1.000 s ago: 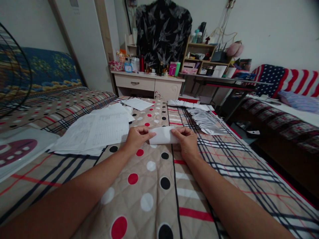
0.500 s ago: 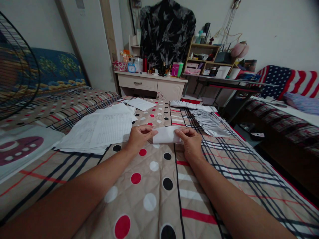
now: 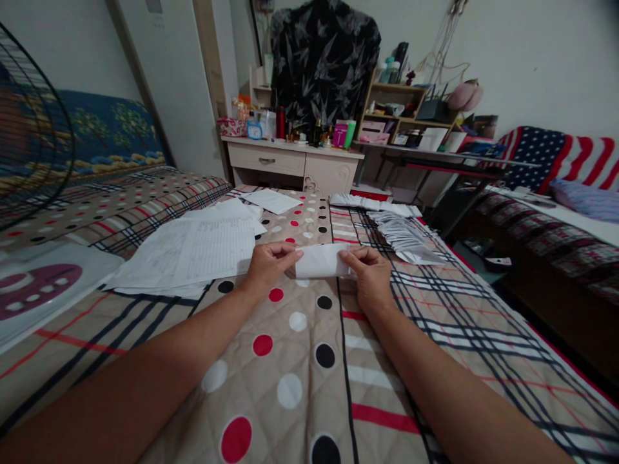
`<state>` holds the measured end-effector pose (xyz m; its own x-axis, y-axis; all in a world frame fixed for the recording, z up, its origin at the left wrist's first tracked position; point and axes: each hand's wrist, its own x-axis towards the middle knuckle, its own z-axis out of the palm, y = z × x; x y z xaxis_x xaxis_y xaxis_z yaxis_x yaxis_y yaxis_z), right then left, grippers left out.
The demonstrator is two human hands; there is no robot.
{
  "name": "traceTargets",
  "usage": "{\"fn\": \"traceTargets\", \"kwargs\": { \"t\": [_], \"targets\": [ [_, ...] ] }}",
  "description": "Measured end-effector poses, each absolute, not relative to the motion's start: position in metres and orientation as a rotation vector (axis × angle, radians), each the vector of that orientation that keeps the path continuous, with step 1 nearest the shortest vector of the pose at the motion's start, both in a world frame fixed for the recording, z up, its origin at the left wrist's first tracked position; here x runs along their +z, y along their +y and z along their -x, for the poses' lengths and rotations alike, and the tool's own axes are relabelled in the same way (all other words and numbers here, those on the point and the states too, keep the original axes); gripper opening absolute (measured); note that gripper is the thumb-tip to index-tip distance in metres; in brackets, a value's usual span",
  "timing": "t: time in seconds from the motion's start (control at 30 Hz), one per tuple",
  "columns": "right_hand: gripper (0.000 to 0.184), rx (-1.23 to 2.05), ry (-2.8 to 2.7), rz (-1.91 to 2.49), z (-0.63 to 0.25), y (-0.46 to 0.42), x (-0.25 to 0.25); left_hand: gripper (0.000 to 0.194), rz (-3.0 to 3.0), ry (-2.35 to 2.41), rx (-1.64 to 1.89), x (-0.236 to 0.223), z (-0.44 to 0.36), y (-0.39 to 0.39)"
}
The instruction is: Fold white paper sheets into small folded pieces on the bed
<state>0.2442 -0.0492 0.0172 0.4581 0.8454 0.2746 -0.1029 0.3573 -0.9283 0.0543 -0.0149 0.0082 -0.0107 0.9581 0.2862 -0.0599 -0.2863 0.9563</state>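
Observation:
Between my two hands is a small folded piece of white paper (image 3: 320,261), held low over the bedspread (image 3: 285,335). My left hand (image 3: 271,265) pinches its left end, thumb on top. At the other end, my right hand (image 3: 370,270) grips it the same way. The fingers under the paper are hidden. To the left of my left hand lies a spread pile of printed sheets (image 3: 193,251), with a plain white sheet (image 3: 273,201) beyond it. A fanned row of folded paper strips (image 3: 403,237) rests to the right, past my right hand.
A plastic bag with a purple print (image 3: 43,283) lies at the left, near a fan (image 3: 36,129). Behind the bed stand a white drawer cabinet (image 3: 271,161) and a small shelf (image 3: 396,106). The bed's right edge borders a gap before another bed (image 3: 556,238).
Almost nothing differs. Both hands keep their pinch on the folded paper, and the whole view has shifted very slightly.

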Motion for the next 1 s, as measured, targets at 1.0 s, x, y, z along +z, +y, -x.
{"fn": "traceTargets", "kwargs": {
  "t": [1.0],
  "targets": [
    [0.027, 0.681, -0.993, 1.007, -0.2436, -0.0539, 0.0203, 0.018, -1.323, 1.043, 1.467, 0.015, -0.0549, -0.0183]
  ]
}}
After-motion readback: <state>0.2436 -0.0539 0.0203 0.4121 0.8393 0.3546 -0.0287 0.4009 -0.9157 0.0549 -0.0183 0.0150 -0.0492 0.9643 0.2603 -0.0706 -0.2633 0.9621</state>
